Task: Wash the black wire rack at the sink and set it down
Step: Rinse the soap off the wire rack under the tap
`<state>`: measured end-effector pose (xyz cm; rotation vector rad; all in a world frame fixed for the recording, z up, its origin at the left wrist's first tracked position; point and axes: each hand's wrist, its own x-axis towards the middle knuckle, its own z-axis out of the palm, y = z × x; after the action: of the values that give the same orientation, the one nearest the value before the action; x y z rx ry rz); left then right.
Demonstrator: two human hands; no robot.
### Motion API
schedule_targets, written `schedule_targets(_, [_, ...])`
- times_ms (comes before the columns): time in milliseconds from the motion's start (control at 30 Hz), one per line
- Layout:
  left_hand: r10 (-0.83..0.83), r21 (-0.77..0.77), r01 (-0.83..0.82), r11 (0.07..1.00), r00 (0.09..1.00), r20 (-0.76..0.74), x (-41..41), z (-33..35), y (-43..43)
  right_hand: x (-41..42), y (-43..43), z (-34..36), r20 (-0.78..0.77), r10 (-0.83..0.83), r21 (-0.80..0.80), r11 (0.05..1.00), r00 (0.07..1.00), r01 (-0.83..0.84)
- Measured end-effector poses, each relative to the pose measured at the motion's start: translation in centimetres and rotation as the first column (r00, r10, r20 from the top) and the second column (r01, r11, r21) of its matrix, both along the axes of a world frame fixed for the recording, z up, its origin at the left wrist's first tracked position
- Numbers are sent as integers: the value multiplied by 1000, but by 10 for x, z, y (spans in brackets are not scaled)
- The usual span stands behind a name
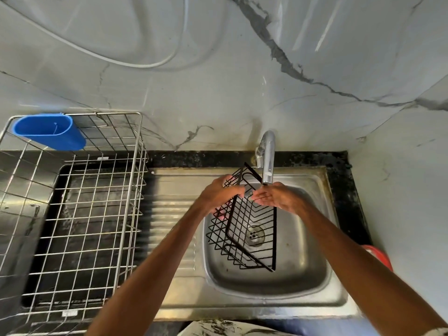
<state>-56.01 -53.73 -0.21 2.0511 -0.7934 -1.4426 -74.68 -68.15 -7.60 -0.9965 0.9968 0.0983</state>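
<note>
Both arms stretched forward, left hand [219, 194] curled round black wire rack [243, 227], right hand [276, 197] flat, fingers [258, 197] straight.

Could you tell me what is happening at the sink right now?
A person is holding the black wire rack tilted over the sink basin, just under the tap. The left hand grips its upper edge; the right hand touches the rim beside it with straight fingers. Whether water is running cannot be told.

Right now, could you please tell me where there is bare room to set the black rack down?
The ribbed drainboard, between the steel basket and the basin, is bare. The basket's floor also looks free; only a blue cup hangs at its back left corner. The basin is crowded: rack, left hand, right hand, tap.
</note>
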Motion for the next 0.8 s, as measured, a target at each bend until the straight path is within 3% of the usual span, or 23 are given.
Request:
schedule_targets(200, [-65, 20, 64, 998, 996, 61, -16, -3, 4, 6, 6, 4, -148, -97, -81, 993, 984, 85])
schedule_targets(333, [-18, -3, 18, 1000, 995, 97, -21, -4, 11, 20, 8, 7, -62, -344, 139, 926, 937, 350])
schedule_targets(533, [139, 5, -141, 990, 984, 109, -29, -14, 31, 33, 14, -11, -54, -279, 142, 948, 959, 284])
schedule_targets(600, [214, 20, -216, 976, 974, 71, -32, -18, 38, 35, 18, -12, -56, -232, 66, 970, 971, 235])
schedule_targets(667, [299, 33, -300, 953, 953, 46, -34, -20, 43, 34, 23, -12, -87, -239, -114, 967, 967, 229])
schedule_targets(767, [374, 46, -373, 927, 927, -13, -35, -21, 47, 21, 27, -9, -209, -265, -568, 816, 941, 104])
schedule_targets(800, [388, 45, -387, 921, 921, -37, -35, -21, 47, 16, 29, -10, -244, -225, -625, 780, 943, 24])
